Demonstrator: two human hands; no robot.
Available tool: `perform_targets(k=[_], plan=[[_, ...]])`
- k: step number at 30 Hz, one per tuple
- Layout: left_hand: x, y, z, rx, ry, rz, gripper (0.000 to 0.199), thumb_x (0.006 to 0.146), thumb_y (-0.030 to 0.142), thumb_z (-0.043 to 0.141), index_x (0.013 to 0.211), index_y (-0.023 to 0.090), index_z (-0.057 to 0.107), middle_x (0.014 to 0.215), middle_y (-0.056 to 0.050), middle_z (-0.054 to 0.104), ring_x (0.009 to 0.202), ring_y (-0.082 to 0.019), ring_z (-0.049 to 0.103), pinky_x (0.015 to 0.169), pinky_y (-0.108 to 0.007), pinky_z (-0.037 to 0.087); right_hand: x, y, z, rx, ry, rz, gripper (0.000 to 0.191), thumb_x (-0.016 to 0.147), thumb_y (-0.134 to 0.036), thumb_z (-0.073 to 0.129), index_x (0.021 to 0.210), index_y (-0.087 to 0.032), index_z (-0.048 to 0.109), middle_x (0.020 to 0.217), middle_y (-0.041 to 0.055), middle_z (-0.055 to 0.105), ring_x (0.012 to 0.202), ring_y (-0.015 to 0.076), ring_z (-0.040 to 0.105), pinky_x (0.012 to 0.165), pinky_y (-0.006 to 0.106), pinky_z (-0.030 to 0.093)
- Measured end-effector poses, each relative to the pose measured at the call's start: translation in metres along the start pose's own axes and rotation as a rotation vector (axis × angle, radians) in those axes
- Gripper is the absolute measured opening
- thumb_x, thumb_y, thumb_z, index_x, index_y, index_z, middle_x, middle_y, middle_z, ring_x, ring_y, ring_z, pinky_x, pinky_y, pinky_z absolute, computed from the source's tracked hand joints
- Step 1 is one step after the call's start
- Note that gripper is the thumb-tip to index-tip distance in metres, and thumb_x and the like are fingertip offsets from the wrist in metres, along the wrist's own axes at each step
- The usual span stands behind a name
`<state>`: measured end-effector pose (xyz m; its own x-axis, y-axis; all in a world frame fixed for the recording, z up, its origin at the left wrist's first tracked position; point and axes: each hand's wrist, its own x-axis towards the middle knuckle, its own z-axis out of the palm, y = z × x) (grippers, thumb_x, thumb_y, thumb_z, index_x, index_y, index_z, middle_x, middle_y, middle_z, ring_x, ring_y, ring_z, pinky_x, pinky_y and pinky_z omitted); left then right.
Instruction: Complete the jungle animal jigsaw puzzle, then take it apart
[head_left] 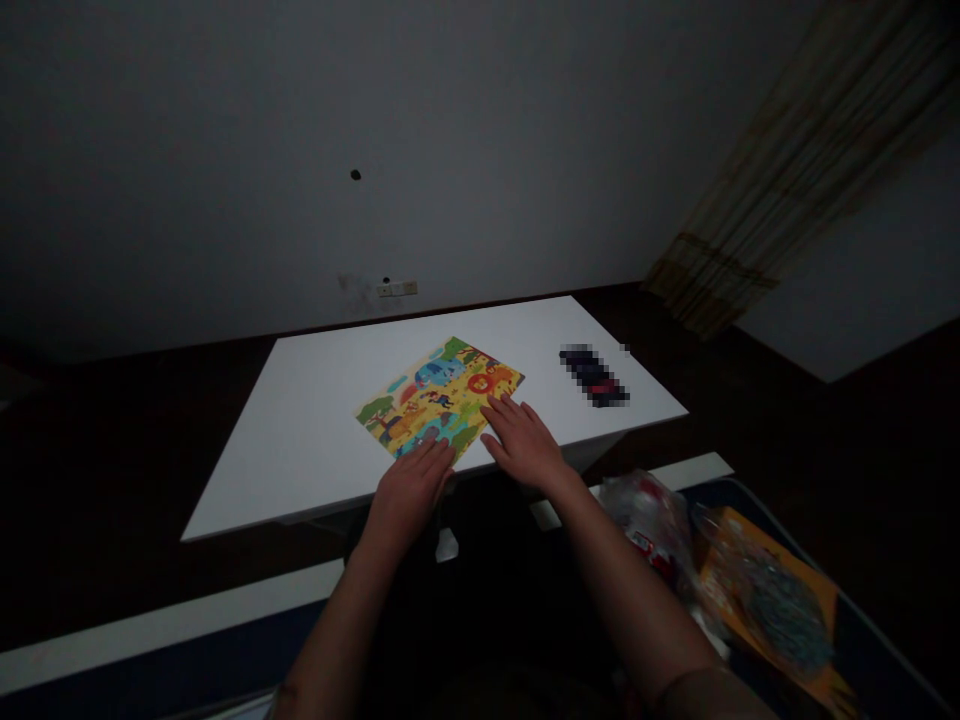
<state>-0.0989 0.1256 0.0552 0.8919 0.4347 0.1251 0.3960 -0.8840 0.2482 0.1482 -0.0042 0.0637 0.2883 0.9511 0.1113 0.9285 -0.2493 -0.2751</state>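
A flat rectangular animal picture (pixel 439 385) lies at an angle on the white table (pixel 300 430). It shows a blue elephant, a lion and trees on yellow ground; I cannot make out whether it is a jigsaw puzzle or a plain board. My left hand (pixel 411 490) rests at its near corner, fingers stretched together over the edge, the thumb partly hidden. On its right near edge lies my right hand (pixel 525 442), palm down with the fingers apart. Neither hand is closed around anything.
A pixelated dark object (pixel 592 375) lies on the table's right side. Close by on my right are a clear plastic bag (pixel 649 515) and an orange packet (pixel 780 590) under crumpled plastic. A wall with a socket (pixel 396 289) stands behind the table, a curtain (pixel 735 230) at right.
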Motion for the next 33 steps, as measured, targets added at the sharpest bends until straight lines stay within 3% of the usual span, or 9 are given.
perform_targets(k=[7,11,14,16,19,23,27,30,33], plan=[[0.009,-0.015,-0.004,-0.104,0.109,-0.071,0.047,0.125,0.034,0.045,0.153,0.028,0.082,0.155,-0.009,0.086,0.146,-0.031,0.081,0.127,-0.049,0.067,-0.006,-0.005,0.0,-0.011,0.017,0.011,0.057,0.125,-0.038,0.058,0.18,-0.026,0.063,0.194,0.0136,0.051,0.184,0.036,0.043,0.151,0.061,0.035],[0.021,-0.02,-0.011,-0.079,0.166,-0.081,0.048,0.126,0.037,0.041,0.146,0.028,0.083,0.139,-0.012,0.087,0.133,-0.031,0.081,0.121,-0.049,0.067,-0.006,-0.003,0.002,-0.012,0.008,0.005,0.057,0.126,-0.04,0.055,0.18,-0.026,0.062,0.195,0.0133,0.05,0.184,0.0356,0.042,0.151,0.062,0.036],[0.027,-0.016,-0.008,0.007,0.116,-0.086,0.05,0.123,0.047,0.057,0.165,0.026,0.073,0.162,-0.016,0.077,0.155,-0.037,0.07,0.135,-0.058,0.058,-0.006,-0.001,0.004,-0.004,0.004,0.014,0.058,0.124,-0.041,0.054,0.181,-0.031,0.062,0.195,0.0103,0.051,0.184,0.0361,0.042,0.151,0.065,0.036],[0.027,-0.012,-0.004,0.037,0.055,-0.088,0.073,0.118,0.057,0.068,0.18,0.021,0.058,0.186,-0.022,0.058,0.176,-0.044,0.053,0.145,-0.065,0.046,-0.006,-0.001,0.004,0.007,0.009,0.005,0.06,0.123,-0.042,0.054,0.181,-0.032,0.062,0.194,0.01,0.052,0.184,0.0382,0.042,0.151,0.067,0.035],[0.024,-0.005,0.001,0.043,-0.027,-0.078,0.092,0.113,0.063,0.076,0.188,0.019,0.046,0.197,-0.023,0.043,0.186,-0.048,0.035,0.151,-0.067,0.036,-0.007,0.0,0.004,0.032,0.011,-0.008,0.061,0.122,-0.042,0.054,0.181,-0.03,0.062,0.192,0.0122,0.054,0.183,0.0413,0.043,0.15,0.07,0.034],[0.015,0.003,0.003,0.039,-0.035,-0.067,0.085,0.114,0.054,0.077,0.189,0.027,0.046,0.197,-0.017,0.045,0.185,-0.045,0.039,0.151,-0.067,0.038,-0.008,0.002,0.003,0.044,0.02,0.007,0.059,0.119,-0.036,0.054,0.177,-0.029,0.067,0.186,0.0134,0.062,0.18,0.0411,0.048,0.15,0.07,0.036],[0.009,0.008,0.006,0.034,-0.009,-0.082,0.069,0.117,0.041,0.073,0.182,0.025,0.058,0.191,-0.016,0.054,0.179,-0.041,0.051,0.149,-0.064,0.044,-0.017,-0.006,0.006,0.09,0.044,-0.065,0.06,0.113,-0.033,0.063,0.172,-0.027,0.072,0.178,0.0153,0.068,0.176,0.0399,0.053,0.15,0.063,0.038],[0.008,0.005,0.007,0.008,0.005,-0.069,0.065,0.117,0.034,0.071,0.18,0.021,0.06,0.186,-0.017,0.06,0.176,-0.037,0.056,0.148,-0.057,0.046,-0.025,-0.024,0.01,0.152,0.026,-0.197,0.071,0.108,-0.034,0.071,0.178,-0.026,0.066,0.188,0.0143,0.06,0.179,0.0385,0.051,0.152,0.061,0.034],[0.005,-0.004,0.007,-0.007,-0.008,-0.047,0.068,0.117,0.033,0.07,0.182,0.019,0.057,0.188,-0.019,0.057,0.176,-0.035,0.056,0.148,-0.054,0.047,-0.028,-0.045,0.015,0.164,-0.04,-0.246,0.067,0.116,-0.036,0.067,0.183,-0.031,0.061,0.193,0.0089,0.054,0.181,0.0349,0.048,0.152,0.061,0.034]])
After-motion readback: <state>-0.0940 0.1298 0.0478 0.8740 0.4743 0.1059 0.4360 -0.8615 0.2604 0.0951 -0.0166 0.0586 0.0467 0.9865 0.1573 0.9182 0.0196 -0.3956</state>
